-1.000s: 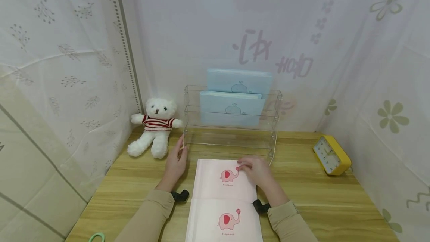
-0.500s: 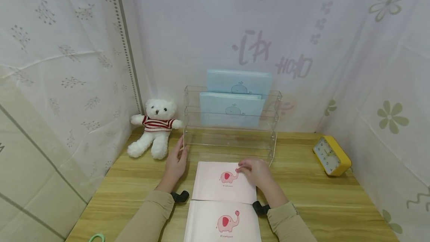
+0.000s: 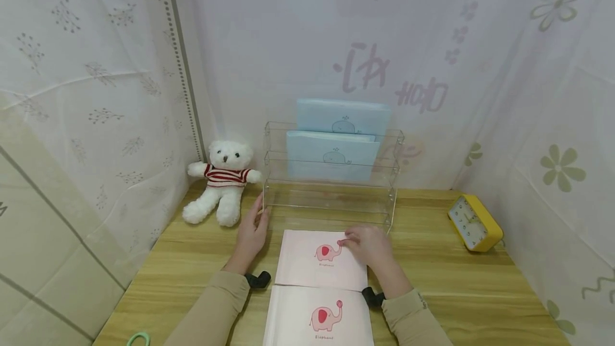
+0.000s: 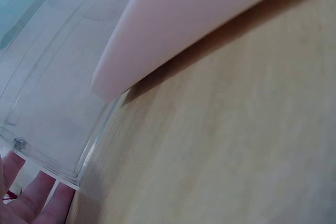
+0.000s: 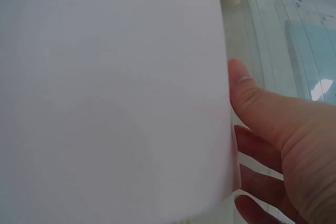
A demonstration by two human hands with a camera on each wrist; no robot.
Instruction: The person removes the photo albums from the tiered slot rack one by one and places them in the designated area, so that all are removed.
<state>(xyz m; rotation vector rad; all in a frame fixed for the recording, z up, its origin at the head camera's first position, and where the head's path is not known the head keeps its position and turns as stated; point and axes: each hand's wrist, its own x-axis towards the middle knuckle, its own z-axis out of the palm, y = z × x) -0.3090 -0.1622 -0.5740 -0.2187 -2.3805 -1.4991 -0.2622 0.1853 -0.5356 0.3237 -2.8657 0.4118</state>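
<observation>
In the head view my right hand [image 3: 367,244] pinches the far right corner of a pale pink notebook [image 3: 300,255] with a red elephant on its cover. The right wrist view shows my thumb [image 5: 257,98] at the notebook's edge [image 5: 121,98] and several fingers behind it. A second pink elephant notebook [image 3: 293,316] lies directly nearer me. My left hand [image 3: 252,234] touches the left side of a clear tiered rack [image 3: 326,199]. In the left wrist view its fingers [image 4: 39,192] lie extended against the rack's outer side [image 4: 58,166].
Two light blue whale notebooks, a front one [image 3: 307,159] and a rear one [image 3: 317,113], stand in the rack's upper tiers. A white teddy bear [image 3: 228,178] sits left of it. A yellow clock [image 3: 480,223] stands at the right, and a green ring-shaped handle [image 3: 139,338] lies front left.
The upper pink notebook's far edge has come slightly nearer me, and a darker line now shows between the two pink notebooks. My left hand stays at the rack.
</observation>
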